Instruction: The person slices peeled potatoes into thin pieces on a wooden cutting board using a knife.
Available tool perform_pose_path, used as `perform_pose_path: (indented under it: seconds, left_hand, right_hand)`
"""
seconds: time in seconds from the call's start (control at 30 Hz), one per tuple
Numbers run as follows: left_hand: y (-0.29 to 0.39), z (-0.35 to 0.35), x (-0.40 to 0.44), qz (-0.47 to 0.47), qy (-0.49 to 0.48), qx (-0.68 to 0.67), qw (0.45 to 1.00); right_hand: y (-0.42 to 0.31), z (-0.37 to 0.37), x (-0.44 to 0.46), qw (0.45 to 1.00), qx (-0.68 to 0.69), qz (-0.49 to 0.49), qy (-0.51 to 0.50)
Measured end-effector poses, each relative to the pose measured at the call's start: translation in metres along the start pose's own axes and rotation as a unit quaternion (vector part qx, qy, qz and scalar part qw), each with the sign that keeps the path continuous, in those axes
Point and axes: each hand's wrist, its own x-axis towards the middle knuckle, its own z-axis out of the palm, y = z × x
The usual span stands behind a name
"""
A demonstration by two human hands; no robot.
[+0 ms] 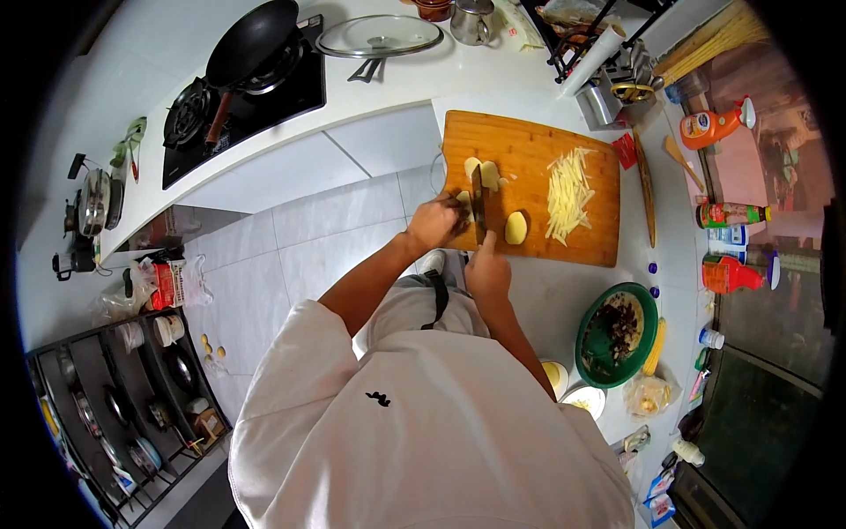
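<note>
A wooden cutting board [538, 141] lies at the counter's edge in front of me. My right hand [487, 269] is wrapped round the handle of a kitchen knife [478, 203], whose blade stands upright over the board's left part. Close to the blade, my left hand [436, 222] has its fingers curled onto a pale yellow potato piece [465, 199], partly hidden by them. Several cut potato slices [489, 175] lie by the blade's far end. Right of the knife rests a larger potato piece [515, 228]. Farther right is a pile of thin potato strips [570, 198].
A green basin [654, 322] with dark pieces sits on the right counter, beside a corn cob [654, 348] and a small white bowl [599, 401]. At the back left, a black wok [251, 44] stands on the stove [304, 88], near a glass lid [379, 35].
</note>
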Motion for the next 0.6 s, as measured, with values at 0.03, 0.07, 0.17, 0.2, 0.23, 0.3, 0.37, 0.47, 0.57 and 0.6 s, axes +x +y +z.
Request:
perform_pose_path:
  seconds: [0.03,0.07,0.17,0.2,0.23,0.3,0.37,0.47,0.57,0.6]
  left_hand:
    - [-0.001,0.002,-0.001,0.007,-0.002,0.004,1.000]
    - [-0.004,0.004,-0.002,0.014,-0.003,0.009,1.000]
    - [-0.010,0.005,-0.003,0.013,-0.052,0.015,0.998]
    - [-0.007,0.000,-0.002,0.002,-0.060,0.012,0.998]
    - [-0.004,-0.005,0.000,-0.008,-0.069,0.010,0.998]
    - [0.000,-0.014,0.003,-0.019,-0.089,0.011,0.996]
    - [0.001,-0.018,0.006,-0.021,-0.111,0.019,0.993]
    - [-0.005,-0.010,0.004,-0.009,-0.095,0.003,0.995]
    - [-0.004,-0.015,0.005,-0.016,-0.131,0.028,0.991]
    - [-0.005,-0.013,0.004,-0.012,-0.123,0.023,0.992]
  right_hand:
    - [0.000,-0.004,-0.001,1.000,0.000,0.005,-0.012]
    - [-0.001,-0.009,-0.002,1.000,-0.001,0.010,-0.024]
    - [-0.015,-0.030,-0.007,0.999,-0.012,0.006,-0.053]
    - [-0.018,-0.033,-0.008,0.998,-0.017,0.003,-0.060]
    - [-0.019,-0.031,-0.008,0.998,-0.018,-0.002,-0.052]
    - [-0.019,-0.028,-0.009,0.999,-0.020,-0.013,-0.037]
    - [-0.022,-0.030,-0.011,0.999,-0.032,-0.009,-0.043]
    - [-0.024,-0.031,-0.011,0.998,-0.038,-0.026,-0.043]
    - [-0.025,-0.033,-0.010,0.997,-0.041,-0.030,-0.051]
    - [-0.026,-0.033,-0.010,0.997,-0.043,-0.028,-0.057]
